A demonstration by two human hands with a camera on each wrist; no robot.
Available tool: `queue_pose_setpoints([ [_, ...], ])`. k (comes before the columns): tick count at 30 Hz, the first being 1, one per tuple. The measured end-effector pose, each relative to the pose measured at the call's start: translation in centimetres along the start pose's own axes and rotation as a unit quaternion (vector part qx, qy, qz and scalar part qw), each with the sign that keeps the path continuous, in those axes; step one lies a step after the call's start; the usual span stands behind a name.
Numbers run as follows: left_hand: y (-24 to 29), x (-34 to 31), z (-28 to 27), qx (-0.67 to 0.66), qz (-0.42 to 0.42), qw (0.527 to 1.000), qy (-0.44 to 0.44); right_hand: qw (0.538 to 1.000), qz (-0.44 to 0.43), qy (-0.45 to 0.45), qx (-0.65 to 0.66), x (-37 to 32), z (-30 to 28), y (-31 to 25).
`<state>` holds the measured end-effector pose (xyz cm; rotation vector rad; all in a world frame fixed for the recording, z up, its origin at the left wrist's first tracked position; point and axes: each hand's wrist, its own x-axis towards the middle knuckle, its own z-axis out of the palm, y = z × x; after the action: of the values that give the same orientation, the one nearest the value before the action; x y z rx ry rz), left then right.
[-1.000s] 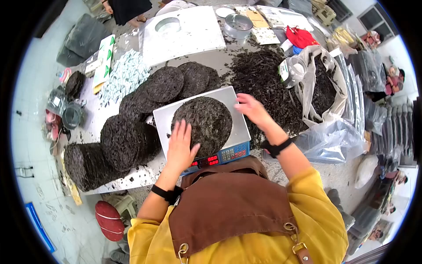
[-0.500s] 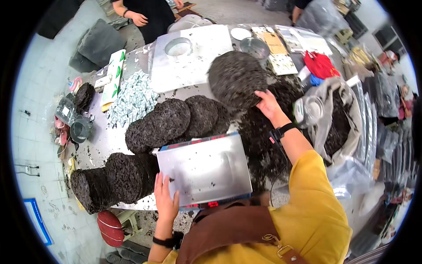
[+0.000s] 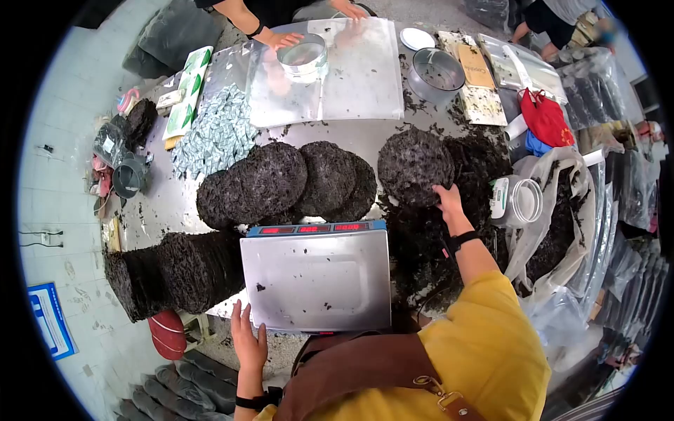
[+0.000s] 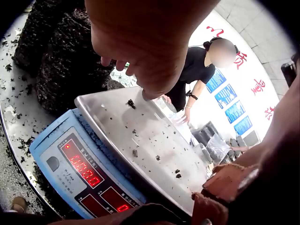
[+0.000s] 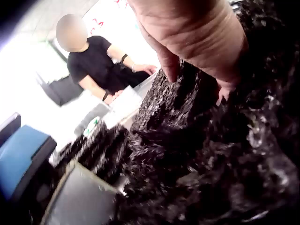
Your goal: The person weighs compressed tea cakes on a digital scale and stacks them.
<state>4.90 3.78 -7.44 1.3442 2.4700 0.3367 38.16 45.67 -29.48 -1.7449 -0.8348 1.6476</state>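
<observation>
My right hand point(image 3: 451, 203) grips the near edge of a round, dark, flaky seaweed cake point(image 3: 415, 166). The cake lies over the left side of a heap of loose dark flakes point(image 3: 484, 165). Seen from the right wrist, the hand point(image 5: 197, 37) reaches down among the flakes, its fingertips partly hidden. My left hand point(image 3: 250, 344), fingers spread, is by the near left corner of a blue scale with a bare metal pan point(image 3: 316, 281). In the left wrist view red digits glow on the scale's display point(image 4: 84, 171), and crumbs dot the pan.
Overlapping seaweed cakes point(image 3: 270, 182) lie behind the scale, with thick stacks point(image 3: 175, 274) to its left. Small sachets point(image 3: 214, 133) are piled beyond. Another person's hand point(image 3: 284, 40) touches a metal ring point(image 3: 305, 59). A plastic jar point(image 3: 516, 200) and open bag point(image 3: 554, 217) stand right.
The right hand has lifted the seaweed cake off the scale and brought it to the flake heap. My left hand has drawn back from the cake. Another person's hand has come to the metal ring.
</observation>
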Motion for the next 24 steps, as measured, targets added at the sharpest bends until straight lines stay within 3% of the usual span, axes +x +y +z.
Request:
queue_pose_setpoints([
  [3,0.5,2.0,-0.3,-0.004,0.042,0.999,0.002,0.995,0.056,-0.020,-0.081,-2.6,0.3,0.9],
  [7,2.4,7.1,-1.4,0.039,0.120,0.992,-0.002,0.998,0.054,0.006,-0.009,-2.1,2.3,3.2],
  [11,3.9,9.9,-2.5,0.030,0.131,0.990,0.032,0.999,0.028,0.029,0.028,-0.4,6.5,2.2],
  [14,3.0,9.2,-3.6,0.059,0.099,0.991,0.072,0.999,-0.010,0.024,0.046,2.3,8.2,1.8],
  [17,-0.3,8.2,-6.0,0.106,0.051,0.980,0.163,0.997,0.031,-0.016,0.068,1.4,8.2,0.9],
  [18,-1.7,8.1,-6.8,0.163,0.001,0.972,0.167,0.994,0.073,-0.062,0.060,0.7,7.7,0.7],
  [20,-5.6,8.0,-6.9,0.190,-0.068,0.972,0.118,0.986,0.104,-0.126,-0.022,-0.6,6.9,-0.3],
  [21,-7.5,7.8,-6.2,0.205,-0.105,0.970,0.072,0.987,0.102,-0.124,-0.024,-0.1,6.1,0.3],
  [23,-9.7,7.7,-4.8,0.199,-0.103,0.973,0.062,0.981,0.117,-0.126,-0.088,0.9,4.2,1.0],
  [24,-10.6,7.8,-4.5,0.196,-0.101,0.974,0.054,0.991,0.073,-0.065,-0.089,0.4,3.3,1.1],
])
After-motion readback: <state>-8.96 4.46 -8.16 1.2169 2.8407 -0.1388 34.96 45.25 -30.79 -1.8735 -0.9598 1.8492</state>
